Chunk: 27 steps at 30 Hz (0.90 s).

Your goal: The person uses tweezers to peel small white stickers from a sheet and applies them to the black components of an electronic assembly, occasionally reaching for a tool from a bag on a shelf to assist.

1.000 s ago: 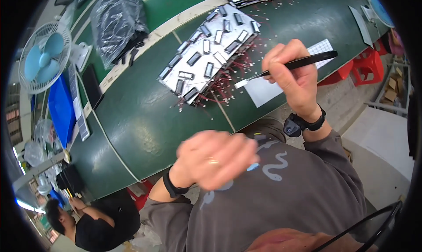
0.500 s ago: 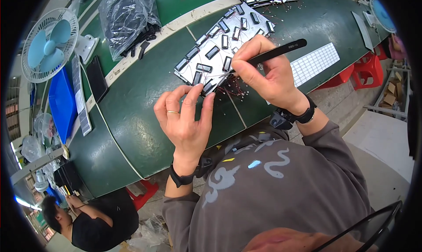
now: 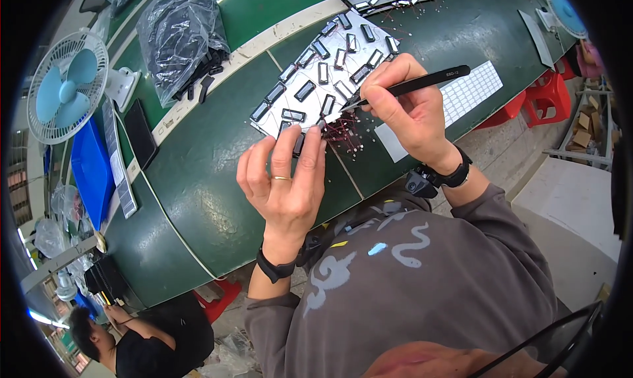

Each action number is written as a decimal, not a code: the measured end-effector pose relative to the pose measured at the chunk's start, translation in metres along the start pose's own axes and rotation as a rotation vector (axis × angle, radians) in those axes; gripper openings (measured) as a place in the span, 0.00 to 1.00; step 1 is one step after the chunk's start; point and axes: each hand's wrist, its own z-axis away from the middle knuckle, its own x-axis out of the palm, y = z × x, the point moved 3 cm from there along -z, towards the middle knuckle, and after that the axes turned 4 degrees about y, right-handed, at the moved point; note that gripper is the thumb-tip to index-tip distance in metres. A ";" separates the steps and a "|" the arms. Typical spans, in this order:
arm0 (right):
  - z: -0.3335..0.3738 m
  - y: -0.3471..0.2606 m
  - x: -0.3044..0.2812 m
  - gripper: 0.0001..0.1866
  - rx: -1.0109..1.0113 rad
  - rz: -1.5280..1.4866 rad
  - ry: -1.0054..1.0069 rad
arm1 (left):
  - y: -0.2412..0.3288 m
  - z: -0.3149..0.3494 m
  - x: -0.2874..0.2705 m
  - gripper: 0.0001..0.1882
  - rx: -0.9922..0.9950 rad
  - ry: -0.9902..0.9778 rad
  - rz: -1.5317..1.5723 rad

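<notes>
Right hand (image 3: 412, 111) gripping tweezers (image 3: 422, 81), tips ahead-left of it at board (image 3: 314, 110) edge. Left hand (image 3: 283, 187) fingers curled at black parts (image 3: 305, 91) just ahead of it; can't tell if pinching one. Red wires (image 3: 341, 133) between hands. White sheet (image 3: 473, 85) right of right hand.
</notes>
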 end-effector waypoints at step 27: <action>-0.026 -0.002 0.032 0.05 0.083 0.116 -0.383 | -0.017 0.012 -0.012 0.16 -0.350 -0.021 0.215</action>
